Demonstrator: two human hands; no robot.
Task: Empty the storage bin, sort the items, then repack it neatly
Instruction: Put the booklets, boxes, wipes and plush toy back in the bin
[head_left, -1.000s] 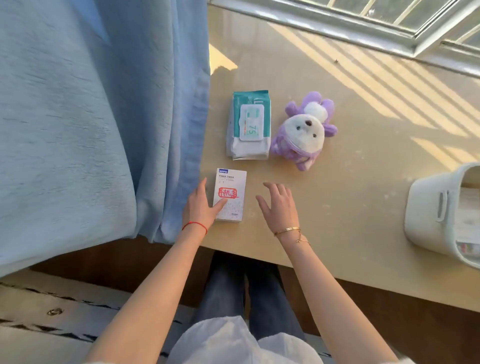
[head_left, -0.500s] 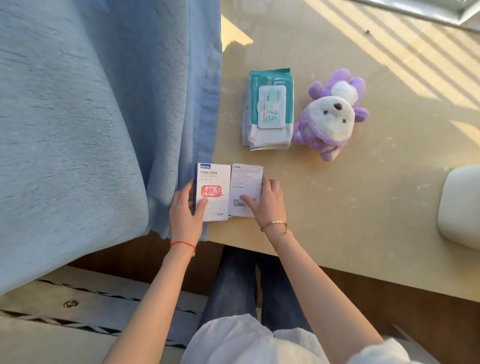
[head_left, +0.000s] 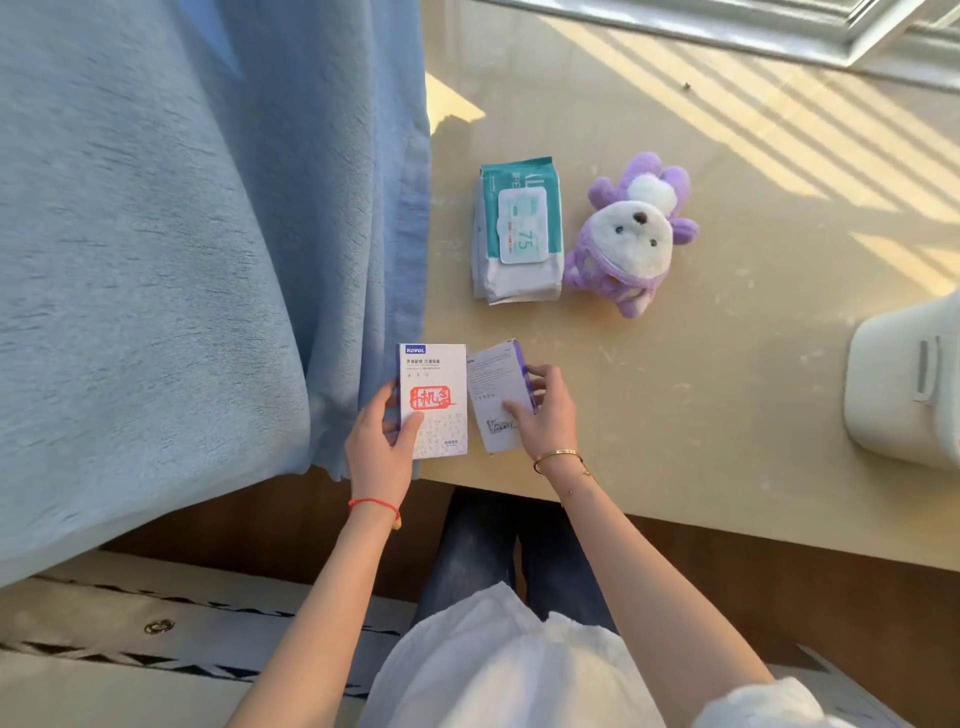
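Two flat cardboard boxes sit side by side at the table's (head_left: 727, 415) near edge. The left hand (head_left: 376, 449) grips the white box (head_left: 434, 400), long axis running away from the person. The right hand (head_left: 545, 415) grips the tilted box (head_left: 493, 395), printed back up. The smooth plastic bin (head_left: 904, 384) stands far right.

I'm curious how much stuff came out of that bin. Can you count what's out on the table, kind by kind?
Flat white cardboard boxes: 2, one with a red stamp held by the left hand, one showing its printed back held by the right hand
Teal and white wet-wipe packs: 1
Purple and white plush toys: 1
Total: 4
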